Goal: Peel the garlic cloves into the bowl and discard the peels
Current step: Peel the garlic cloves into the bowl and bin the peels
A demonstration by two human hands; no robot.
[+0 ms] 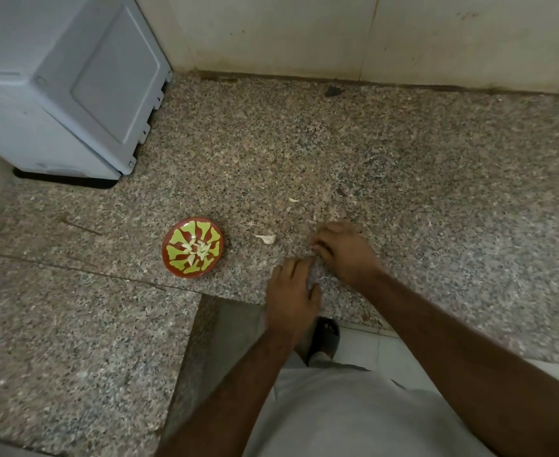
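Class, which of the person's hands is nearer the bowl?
Left. The left hand lies right of and just below the bowl; the right hand is farther right.

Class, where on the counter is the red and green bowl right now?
In the head view the bowl sits on the granite counter, left of both hands, nearest a loose garlic piece.

Home kitchen, by the look of it. Speckled granite counter (403, 153) runs in an L along a cream tiled wall (304, 31), with a grimy seam where they meet. Grey-white appliance (57, 87) sits on a black base at the counter's back left corner. Small red-and-green patterned bowl (172, 258) holds peeled garlic cloves (199, 249). Pale floor tiles (367, 347) show below the counter edge.
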